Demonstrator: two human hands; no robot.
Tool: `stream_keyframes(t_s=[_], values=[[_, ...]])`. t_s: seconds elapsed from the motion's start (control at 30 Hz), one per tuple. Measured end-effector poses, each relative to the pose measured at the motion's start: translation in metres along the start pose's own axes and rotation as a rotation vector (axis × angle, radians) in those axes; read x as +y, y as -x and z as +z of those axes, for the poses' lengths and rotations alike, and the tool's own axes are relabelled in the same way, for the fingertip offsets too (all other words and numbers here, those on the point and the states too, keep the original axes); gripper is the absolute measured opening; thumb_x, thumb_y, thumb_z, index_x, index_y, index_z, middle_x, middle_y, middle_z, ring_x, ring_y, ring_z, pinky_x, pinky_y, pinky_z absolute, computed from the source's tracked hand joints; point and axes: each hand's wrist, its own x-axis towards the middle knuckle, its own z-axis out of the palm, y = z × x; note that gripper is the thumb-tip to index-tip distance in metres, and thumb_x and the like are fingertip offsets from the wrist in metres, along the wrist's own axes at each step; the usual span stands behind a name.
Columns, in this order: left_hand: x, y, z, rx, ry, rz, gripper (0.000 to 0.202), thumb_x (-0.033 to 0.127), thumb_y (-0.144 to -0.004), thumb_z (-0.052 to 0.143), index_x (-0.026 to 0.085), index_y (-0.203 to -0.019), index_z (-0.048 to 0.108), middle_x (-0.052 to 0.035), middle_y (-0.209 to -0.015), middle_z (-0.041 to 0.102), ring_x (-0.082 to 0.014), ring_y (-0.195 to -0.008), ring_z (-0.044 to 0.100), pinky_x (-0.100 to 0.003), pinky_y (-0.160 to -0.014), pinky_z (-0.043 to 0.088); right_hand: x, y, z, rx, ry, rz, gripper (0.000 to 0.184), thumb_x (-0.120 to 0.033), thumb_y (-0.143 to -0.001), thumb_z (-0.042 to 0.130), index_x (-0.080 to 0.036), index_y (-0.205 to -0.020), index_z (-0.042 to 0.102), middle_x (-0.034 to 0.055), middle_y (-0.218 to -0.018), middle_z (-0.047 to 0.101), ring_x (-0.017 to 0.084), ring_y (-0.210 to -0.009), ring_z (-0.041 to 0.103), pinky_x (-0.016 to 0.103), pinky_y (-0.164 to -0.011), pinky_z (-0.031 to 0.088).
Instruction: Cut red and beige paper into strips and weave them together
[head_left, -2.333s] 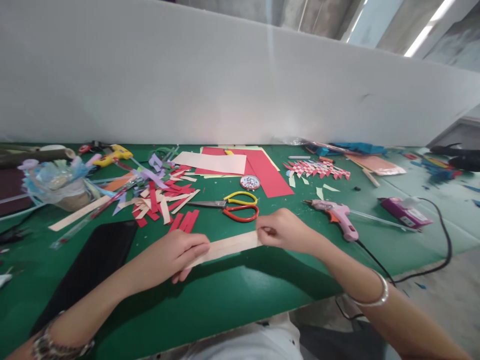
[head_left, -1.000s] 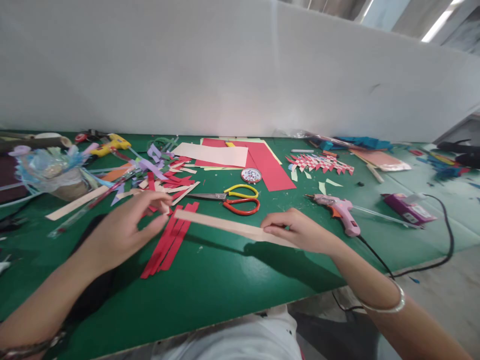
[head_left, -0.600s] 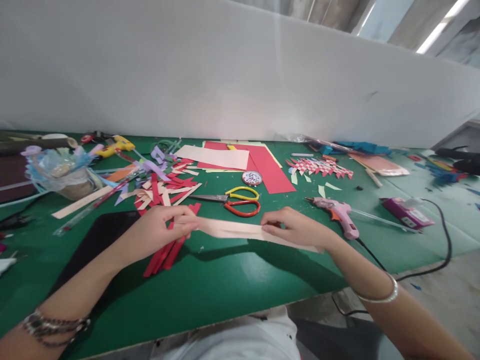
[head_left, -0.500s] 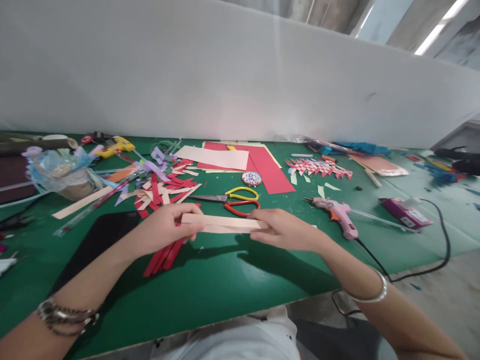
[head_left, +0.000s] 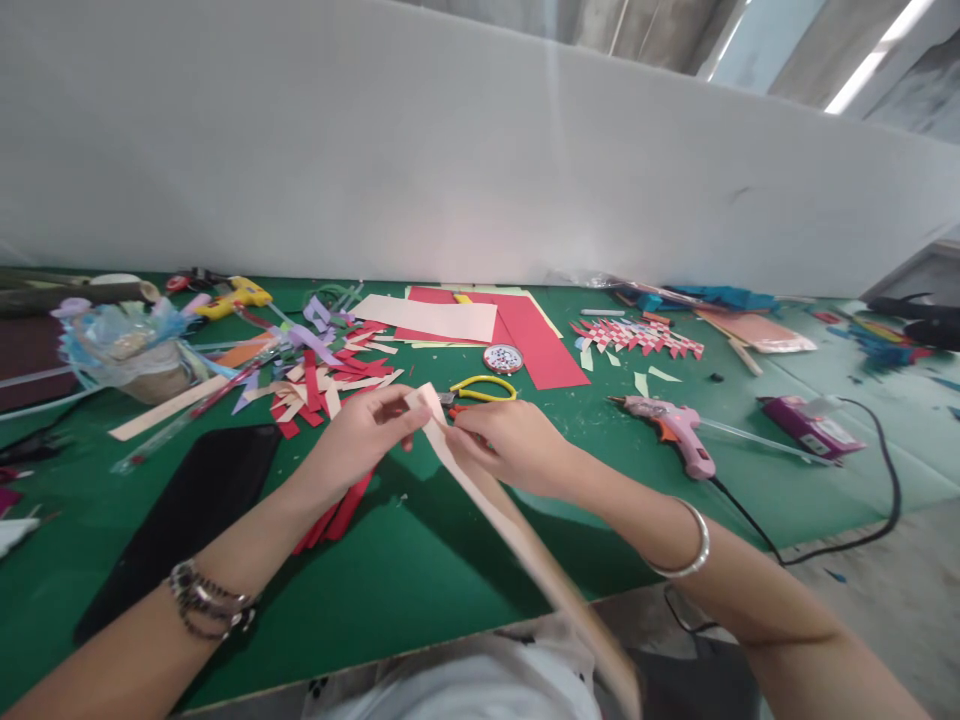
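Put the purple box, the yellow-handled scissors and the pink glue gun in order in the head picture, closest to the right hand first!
1. Scissors: just beyond the right hand, partly hidden by it.
2. Pink glue gun: off to the right.
3. Purple box: farther right, past the glue gun.

A single camera worn on the person's head looks forward and down across a green table (head_left: 360, 600) toward the white wall (head_left: 450, 150) behind it. The left hand (head_left: 367, 430) and right hand (head_left: 517, 445) appear at close range near the middle of the wide view, the forearms (head_left: 285, 515) at the lower corners. White clothing (head_left: 465, 690) shows at the bottom edge, the floor (head_left: 907, 610) at lower right, the ceiling (head_left: 667, 40) at upper right.
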Motion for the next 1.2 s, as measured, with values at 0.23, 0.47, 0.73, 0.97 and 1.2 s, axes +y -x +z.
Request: stream_keyframes(t_s=[0.23, 0.47, 0.73, 0.97, 1.2], values=[[-0.003, -0.011, 0.002, 0.077, -0.039, 0.082, 0.028, 0.042, -0.081, 0.045, 0.017, -0.068, 0.050, 0.0041, -0.057, 0.045, -0.0111, -0.057, 0.045, -0.022, -0.055, 0.034, 0.006, -0.007, 0.007, 0.035, -0.471, 0.025, 0.031, -0.024, -0.087, 0.034, -0.016, -0.058, 0.040, -0.0037, -0.054, 0.041, 0.006, -0.050, 0.034, 0.021, -0.051, 0.023], [-0.009, -0.027, 0.021, 0.078, -0.211, 0.175, 0.029, 0.041, -0.081, 0.043, 0.017, -0.064, 0.046, 0.0048, -0.057, 0.043, -0.0105, -0.055, 0.041, -0.022, -0.052, 0.030, 0.022, -0.018, 0.020, 0.235, -0.586, 0.238, 0.036, -0.043, -0.083, 0.039, -0.017, -0.058, 0.038, -0.0055, -0.052, 0.036, 0.007, -0.051, 0.033, 0.020, -0.051, 0.025], [-0.013, -0.043, 0.045, 0.070, -0.114, 0.189, 0.019, 0.031, -0.075, 0.042, 0.018, -0.061, 0.044, 0.0053, -0.054, 0.039, -0.0107, -0.053, 0.038, -0.022, -0.050, 0.028, 0.044, -0.023, 0.032, 0.276, -0.577, 0.297, 0.029, -0.030, -0.081, 0.036, -0.017, -0.055, 0.036, -0.0043, -0.050, 0.038, 0.007, -0.049, 0.036, 0.021, -0.048, 0.024], [-0.029, -0.052, 0.060, 0.098, 0.188, 0.063, 0.025, 0.038, -0.075, 0.046, 0.017, -0.061, 0.047, 0.0047, -0.057, 0.041, -0.0108, -0.056, 0.040, -0.022, -0.052, 0.030, 0.050, -0.024, 0.040, 0.198, -0.914, 0.331, 0.030, -0.030, -0.078, 0.039, -0.018, -0.050, 0.034, -0.0063, -0.044, 0.030, 0.005, -0.043, 0.029, 0.020, -0.044, 0.023], [-0.030, -0.058, 0.072, 0.152, 0.257, 0.037, 0.033, 0.044, -0.076, 0.047, 0.017, -0.056, 0.048, 0.0051, -0.051, 0.043, -0.0091, -0.049, 0.037, -0.022, -0.049, 0.028, 0.047, -0.025, 0.048, 0.172, -1.170, 0.452, 0.045, -0.037, -0.083, 0.041, -0.017, -0.042, 0.036, -0.0059, -0.033, 0.033, 0.003, -0.032, 0.029, 0.017, -0.036, 0.022]])
